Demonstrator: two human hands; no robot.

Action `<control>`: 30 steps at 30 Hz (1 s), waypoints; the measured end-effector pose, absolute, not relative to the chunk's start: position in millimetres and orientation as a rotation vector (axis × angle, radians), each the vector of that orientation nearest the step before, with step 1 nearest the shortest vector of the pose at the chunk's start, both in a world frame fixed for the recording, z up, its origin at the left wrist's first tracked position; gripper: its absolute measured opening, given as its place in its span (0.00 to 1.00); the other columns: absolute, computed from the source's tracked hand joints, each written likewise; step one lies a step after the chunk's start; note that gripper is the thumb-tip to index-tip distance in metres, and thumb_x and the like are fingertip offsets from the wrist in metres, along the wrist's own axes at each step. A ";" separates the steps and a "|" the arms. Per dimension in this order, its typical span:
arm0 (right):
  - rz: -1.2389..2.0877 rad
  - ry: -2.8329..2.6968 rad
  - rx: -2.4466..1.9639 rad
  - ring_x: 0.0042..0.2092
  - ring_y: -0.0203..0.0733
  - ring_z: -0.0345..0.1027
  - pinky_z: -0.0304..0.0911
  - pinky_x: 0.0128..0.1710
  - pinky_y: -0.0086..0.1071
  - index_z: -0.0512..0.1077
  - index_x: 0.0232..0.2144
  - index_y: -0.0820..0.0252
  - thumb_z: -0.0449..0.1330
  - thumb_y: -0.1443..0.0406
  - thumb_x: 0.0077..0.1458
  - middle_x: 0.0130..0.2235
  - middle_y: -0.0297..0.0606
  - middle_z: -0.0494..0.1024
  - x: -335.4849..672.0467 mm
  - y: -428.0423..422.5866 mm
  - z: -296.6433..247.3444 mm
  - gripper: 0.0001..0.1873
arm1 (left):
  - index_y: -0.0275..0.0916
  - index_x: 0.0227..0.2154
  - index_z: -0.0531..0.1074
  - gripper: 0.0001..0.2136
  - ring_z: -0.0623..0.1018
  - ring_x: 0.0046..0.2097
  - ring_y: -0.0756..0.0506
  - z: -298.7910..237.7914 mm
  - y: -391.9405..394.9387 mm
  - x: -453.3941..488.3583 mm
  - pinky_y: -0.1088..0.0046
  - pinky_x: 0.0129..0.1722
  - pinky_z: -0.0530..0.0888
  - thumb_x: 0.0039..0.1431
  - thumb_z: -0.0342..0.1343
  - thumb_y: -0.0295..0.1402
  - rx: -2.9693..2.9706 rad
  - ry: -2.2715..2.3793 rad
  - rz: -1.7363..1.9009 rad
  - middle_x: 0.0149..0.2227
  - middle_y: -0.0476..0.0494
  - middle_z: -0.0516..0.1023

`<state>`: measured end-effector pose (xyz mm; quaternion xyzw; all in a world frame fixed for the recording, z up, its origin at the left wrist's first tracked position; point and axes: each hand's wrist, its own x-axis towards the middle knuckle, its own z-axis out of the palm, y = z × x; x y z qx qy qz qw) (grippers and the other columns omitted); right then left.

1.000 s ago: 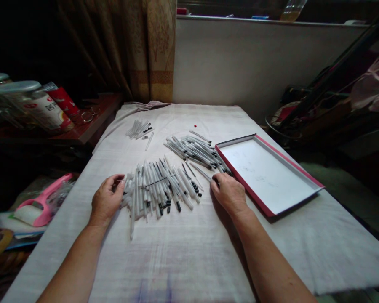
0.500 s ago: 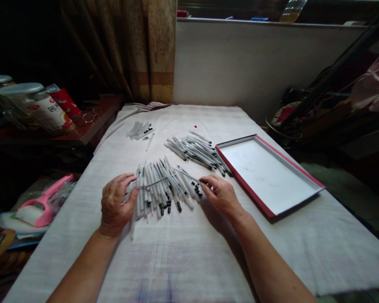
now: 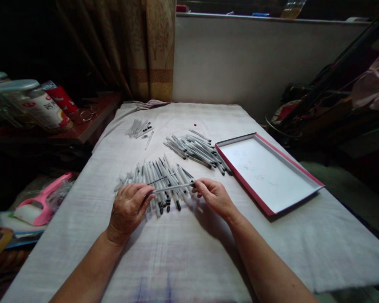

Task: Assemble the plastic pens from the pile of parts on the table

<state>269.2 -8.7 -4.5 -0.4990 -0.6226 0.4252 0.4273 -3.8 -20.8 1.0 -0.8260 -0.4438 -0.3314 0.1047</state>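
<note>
A heap of white pen barrels with black tips (image 3: 158,179) lies on the cloth-covered table (image 3: 192,252) in front of me. Both my hands meet just above its near edge. My left hand (image 3: 129,208) and my right hand (image 3: 213,195) each pinch one end of a single white pen (image 3: 172,187), held level between them. A second heap of pens (image 3: 197,151) lies further back, towards the right.
A shallow red-edged box lid (image 3: 268,174) with a white inside lies to the right of the pens. A small bundle of pen parts (image 3: 139,128) and a tiny red piece (image 3: 195,125) sit at the back. Jars (image 3: 34,105) stand on a side shelf at left, with a pink tool (image 3: 42,204) below.
Both hands moved inward from the sides of the near heap. They now hold one pen between them, lifted just off the heap.
</note>
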 end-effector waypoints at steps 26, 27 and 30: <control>1.253 -1.456 -1.124 0.27 0.36 0.70 0.66 0.28 0.29 0.78 0.28 0.60 0.63 0.51 0.54 0.26 0.37 0.79 272.0 -9.5 -0.9 0.18 | 0.39 0.38 0.69 0.10 0.75 0.37 0.45 5.5 -21.9 0.9 0.69 0.40 0.71 0.70 0.44 0.35 -2.462 -1.207 -0.968 0.34 0.45 0.76; 1.246 -1.454 -1.124 0.26 0.36 0.69 0.65 0.27 0.29 0.78 0.27 0.60 0.63 0.50 0.55 0.25 0.37 0.78 272.1 -9.6 -0.1 0.20 | 0.39 0.39 0.69 0.10 0.75 0.37 0.45 5.2 -21.8 0.8 0.68 0.40 0.71 0.70 0.45 0.35 -2.459 -1.202 -0.964 0.34 0.45 0.76; 1.226 -1.441 -1.126 0.25 0.35 0.67 0.64 0.26 0.29 0.76 0.25 0.60 0.63 0.49 0.55 0.24 0.36 0.77 272.7 -9.6 2.1 0.20 | 0.39 0.39 0.70 0.09 0.75 0.37 0.45 4.1 -21.4 0.2 0.68 0.40 0.71 0.70 0.45 0.35 -2.462 -1.187 -0.940 0.34 0.45 0.76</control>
